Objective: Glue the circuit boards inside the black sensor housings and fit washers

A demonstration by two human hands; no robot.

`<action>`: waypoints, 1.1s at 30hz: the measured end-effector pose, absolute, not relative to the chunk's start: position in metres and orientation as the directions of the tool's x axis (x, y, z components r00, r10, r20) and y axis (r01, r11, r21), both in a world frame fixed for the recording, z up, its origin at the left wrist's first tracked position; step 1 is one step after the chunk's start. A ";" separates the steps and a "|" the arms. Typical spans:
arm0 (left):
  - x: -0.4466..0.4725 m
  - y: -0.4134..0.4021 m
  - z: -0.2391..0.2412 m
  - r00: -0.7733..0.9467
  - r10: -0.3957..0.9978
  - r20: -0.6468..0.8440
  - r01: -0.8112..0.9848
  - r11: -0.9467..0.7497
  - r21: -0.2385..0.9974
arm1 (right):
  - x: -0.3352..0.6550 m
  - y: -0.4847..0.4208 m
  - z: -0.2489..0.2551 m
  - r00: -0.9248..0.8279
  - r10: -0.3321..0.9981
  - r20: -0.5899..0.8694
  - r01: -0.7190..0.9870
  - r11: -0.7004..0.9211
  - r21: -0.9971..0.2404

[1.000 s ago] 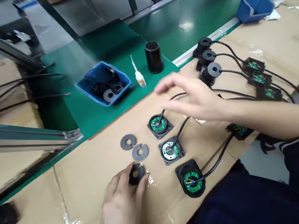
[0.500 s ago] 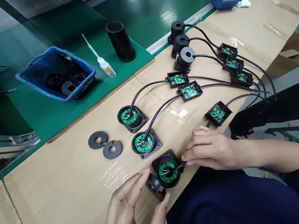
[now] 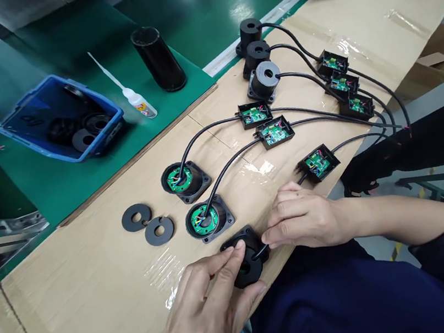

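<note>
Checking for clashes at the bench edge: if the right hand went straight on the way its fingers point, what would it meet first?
Probably, almost at once, the nearest black housing, which the left hand grips; the right hand pinches its cable.

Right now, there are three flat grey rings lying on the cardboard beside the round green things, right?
Not quite. The head view shows two flat grey rings lying on the cardboard, not three. They do lie beside the round green-centred housings.
</note>
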State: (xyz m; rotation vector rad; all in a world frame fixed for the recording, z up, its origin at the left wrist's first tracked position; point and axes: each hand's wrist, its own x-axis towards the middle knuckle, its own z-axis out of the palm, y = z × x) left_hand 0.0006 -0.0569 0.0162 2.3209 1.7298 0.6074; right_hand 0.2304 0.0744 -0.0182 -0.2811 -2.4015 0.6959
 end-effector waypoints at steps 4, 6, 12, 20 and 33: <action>0.002 -0.055 0.013 0.259 0.936 0.239 0.875 -0.332 0.351 | 0.230 0.080 -0.019 -0.788 0.324 0.523 0.038 0.874 -0.485; 0.000 -0.055 0.013 0.296 0.929 0.224 0.868 -0.359 0.342 | 0.231 0.076 -0.021 -0.729 0.279 0.626 0.038 0.928 -0.369; -0.006 -0.055 0.013 0.389 0.894 0.224 0.813 -0.447 0.372 | 0.223 0.043 -0.036 -0.612 0.099 0.785 0.007 0.993 -0.120; -0.016 -0.047 0.015 0.532 0.813 0.236 0.746 -0.582 0.325 | 0.211 0.024 -0.033 -0.668 0.151 0.729 0.085 0.988 -0.127; -0.008 -0.046 0.012 0.509 0.811 0.290 0.761 -0.581 0.289 | 0.213 0.017 -0.031 -0.702 0.213 0.679 0.136 0.977 -0.166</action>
